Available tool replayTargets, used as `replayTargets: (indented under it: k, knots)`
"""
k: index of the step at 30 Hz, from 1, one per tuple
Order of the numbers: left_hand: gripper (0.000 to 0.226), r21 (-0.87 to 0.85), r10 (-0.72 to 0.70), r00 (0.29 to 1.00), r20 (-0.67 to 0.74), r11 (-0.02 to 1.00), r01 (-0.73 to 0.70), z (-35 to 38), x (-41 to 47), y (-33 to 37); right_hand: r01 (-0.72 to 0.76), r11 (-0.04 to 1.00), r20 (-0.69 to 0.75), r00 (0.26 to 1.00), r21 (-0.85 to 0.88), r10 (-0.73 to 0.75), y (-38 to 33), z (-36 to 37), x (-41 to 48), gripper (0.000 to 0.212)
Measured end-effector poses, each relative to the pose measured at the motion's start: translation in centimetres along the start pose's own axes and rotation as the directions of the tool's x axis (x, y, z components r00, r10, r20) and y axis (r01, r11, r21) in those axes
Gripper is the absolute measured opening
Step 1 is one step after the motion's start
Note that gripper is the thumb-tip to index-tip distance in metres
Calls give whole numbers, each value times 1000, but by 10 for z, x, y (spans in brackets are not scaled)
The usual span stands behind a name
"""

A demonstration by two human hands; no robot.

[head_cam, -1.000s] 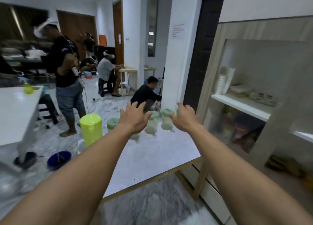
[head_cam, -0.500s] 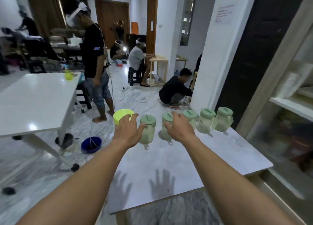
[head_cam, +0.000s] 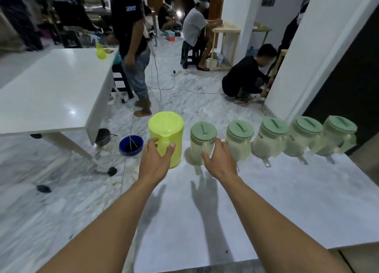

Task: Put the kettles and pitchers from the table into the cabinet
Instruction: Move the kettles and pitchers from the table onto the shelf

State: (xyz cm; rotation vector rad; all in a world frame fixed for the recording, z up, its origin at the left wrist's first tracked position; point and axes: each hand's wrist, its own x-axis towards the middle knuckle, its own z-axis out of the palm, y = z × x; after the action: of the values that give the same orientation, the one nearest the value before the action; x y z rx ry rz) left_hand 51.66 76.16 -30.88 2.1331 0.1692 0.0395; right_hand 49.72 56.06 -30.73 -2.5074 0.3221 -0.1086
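Note:
A row of pitchers stands along the far edge of the white table [head_cam: 266,201]. At the left end is a lime-yellow pitcher [head_cam: 166,125]. Right of it stand several pale pitchers with green lids, the first [head_cam: 203,133] and second [head_cam: 240,131] closest to my hands. My left hand [head_cam: 155,162] is at the lime pitcher's handle, thumb and fingers apart on either side of it. My right hand [head_cam: 220,159] is open with spread fingers against the first green-lidded pitcher, hiding its lower right side. The cabinet is out of view.
A second white table [head_cam: 51,88] stands to the left with a spray bottle [head_cam: 101,51] on it. On the floor lie a blue bowl [head_cam: 131,145], a dark pot [head_cam: 103,136] and cables. One person stands [head_cam: 131,26], another crouches [head_cam: 244,81] by the white pillar [head_cam: 307,57].
The view has swung left from the cabinet onto the table. Both hands have moved forward and down, reaching the lime pitcher and the first green-lidded pitcher.

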Motion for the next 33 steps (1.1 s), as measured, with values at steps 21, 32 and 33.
replayTargets:
  k: [21, 32, 33]
  knots:
    - [20, -397, -232, 960, -156, 905, 154, 54, 49, -10, -231, 718, 23, 958, 656, 287, 39, 97, 64, 11]
    - [29, -385, -261, 940, -222, 909, 162, 37, 43, -2, -151, 696, -42, 967, 702, 252, 21, 84, 62, 9]
    - [28, -384, -248, 941, -228, 912, 148, 32, 41, 2, -147, 695, -40, 968, 703, 246, 16, 80, 61, 11]
